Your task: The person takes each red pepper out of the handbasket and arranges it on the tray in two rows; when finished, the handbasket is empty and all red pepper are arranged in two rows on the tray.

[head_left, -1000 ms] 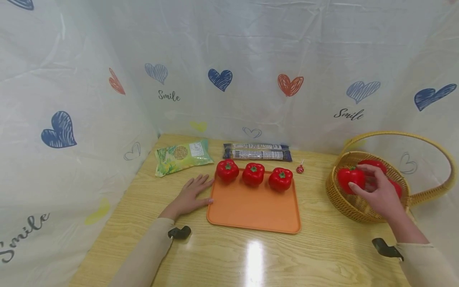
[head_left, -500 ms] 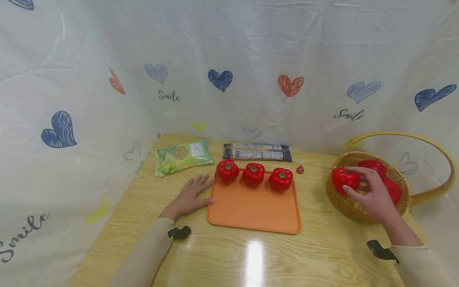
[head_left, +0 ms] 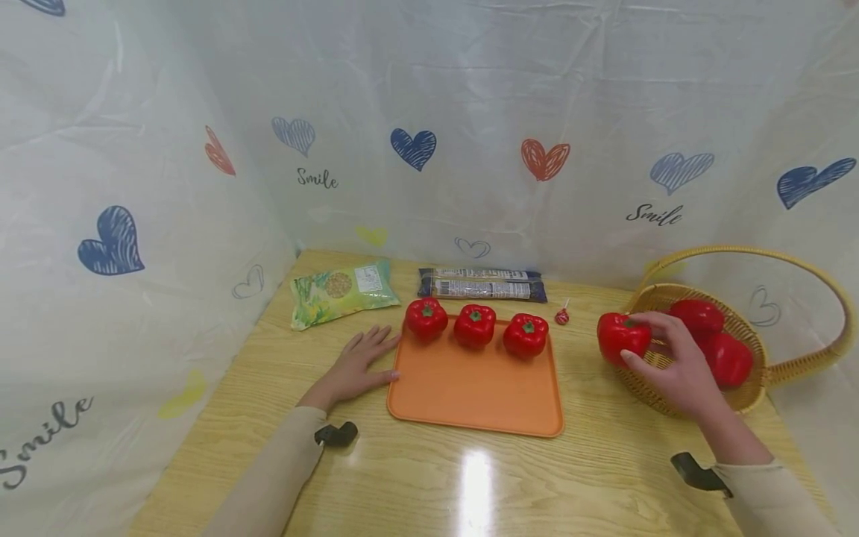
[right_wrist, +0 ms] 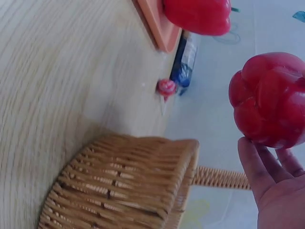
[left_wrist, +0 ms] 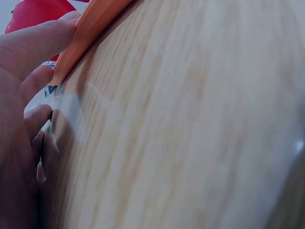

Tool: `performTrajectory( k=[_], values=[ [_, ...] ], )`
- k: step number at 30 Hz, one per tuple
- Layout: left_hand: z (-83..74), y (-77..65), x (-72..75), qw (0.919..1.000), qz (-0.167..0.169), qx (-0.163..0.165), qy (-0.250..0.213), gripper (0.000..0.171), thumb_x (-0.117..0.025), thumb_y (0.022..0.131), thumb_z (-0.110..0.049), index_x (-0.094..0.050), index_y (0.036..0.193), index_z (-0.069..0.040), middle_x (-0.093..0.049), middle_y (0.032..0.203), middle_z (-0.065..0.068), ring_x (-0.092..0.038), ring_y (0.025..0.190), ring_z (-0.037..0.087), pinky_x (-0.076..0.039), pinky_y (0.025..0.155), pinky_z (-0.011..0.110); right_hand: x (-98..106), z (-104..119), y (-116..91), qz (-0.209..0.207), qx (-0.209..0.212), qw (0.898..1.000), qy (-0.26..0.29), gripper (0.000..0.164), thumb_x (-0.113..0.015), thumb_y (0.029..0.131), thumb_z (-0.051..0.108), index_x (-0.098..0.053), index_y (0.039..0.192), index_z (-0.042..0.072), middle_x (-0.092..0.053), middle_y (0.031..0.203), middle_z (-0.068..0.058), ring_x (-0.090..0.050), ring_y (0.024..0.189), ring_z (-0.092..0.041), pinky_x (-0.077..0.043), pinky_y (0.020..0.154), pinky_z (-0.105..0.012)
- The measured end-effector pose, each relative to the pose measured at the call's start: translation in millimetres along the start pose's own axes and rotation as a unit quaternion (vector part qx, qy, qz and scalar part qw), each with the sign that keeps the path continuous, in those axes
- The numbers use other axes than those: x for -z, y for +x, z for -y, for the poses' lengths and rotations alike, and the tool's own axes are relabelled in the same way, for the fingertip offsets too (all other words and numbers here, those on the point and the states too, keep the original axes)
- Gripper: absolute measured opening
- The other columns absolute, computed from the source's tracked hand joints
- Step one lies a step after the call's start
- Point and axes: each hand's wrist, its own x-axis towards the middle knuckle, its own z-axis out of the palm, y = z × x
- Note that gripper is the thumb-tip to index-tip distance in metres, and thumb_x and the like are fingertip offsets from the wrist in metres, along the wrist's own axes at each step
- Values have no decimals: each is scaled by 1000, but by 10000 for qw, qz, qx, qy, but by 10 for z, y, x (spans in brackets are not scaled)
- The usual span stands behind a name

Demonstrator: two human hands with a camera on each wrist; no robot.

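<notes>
My right hand (head_left: 678, 365) holds a red bell pepper (head_left: 622, 338) between thumb and fingers, at the left rim of the wicker basket (head_left: 654, 391). In the right wrist view the held bell pepper (right_wrist: 271, 102) is up above the basket's rim. Two more red peppers (head_left: 728, 359) lie inside the basket. On the left, my left hand (head_left: 359, 367) rests with straight fingers on the table, its fingertips at the left edge of the orange tray (head_left: 470, 395). Along the tray's back edge stand three red bell peppers (head_left: 474, 326) in a row.
Behind the tray lie dark blue packets (head_left: 482, 285). A green and yellow bag (head_left: 344, 293) is at the back left. A small red lollipop (head_left: 561, 315) lies between tray and basket. The basket's tall handle (head_left: 805, 261) arches to the right. A white curtain surrounds the table.
My right hand has carried the bell pepper leftward from inside the basket to its left rim. The left hand, the tray and its peppers stay put.
</notes>
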Motion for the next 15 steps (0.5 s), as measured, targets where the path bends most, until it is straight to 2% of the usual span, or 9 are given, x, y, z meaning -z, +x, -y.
performTrajectory(
  k=[6,12,15],
  values=[
    [4,7,2,10000,3,-19,23,77,-67,95,-50,-38,159,-18,-24,167,12,-10,156,33,-2,124,54,-116,19,0,-74,256,9991,342,62,-81,79,-7,-55,135,2,-47,127,14,-52,105,10,-44,86,-2],
    [9,10,5,10000,7,-31,49,77,-67,95,-50,-38,159,-18,-24,167,12,-10,156,33,-2,124,54,-244,103,4,-19,482,9958,783,64,-79,76,-15,-54,133,-2,-52,128,0,-56,107,7,-47,86,-5],
    [11,10,5,10000,-9,-47,36,77,-67,95,-50,-38,159,-19,-24,167,12,-10,156,33,-2,124,54,-317,144,2,35,531,9949,856,65,-81,75,-15,-55,133,-2,-52,130,-4,-56,108,7,-47,87,-5]
  ],
)
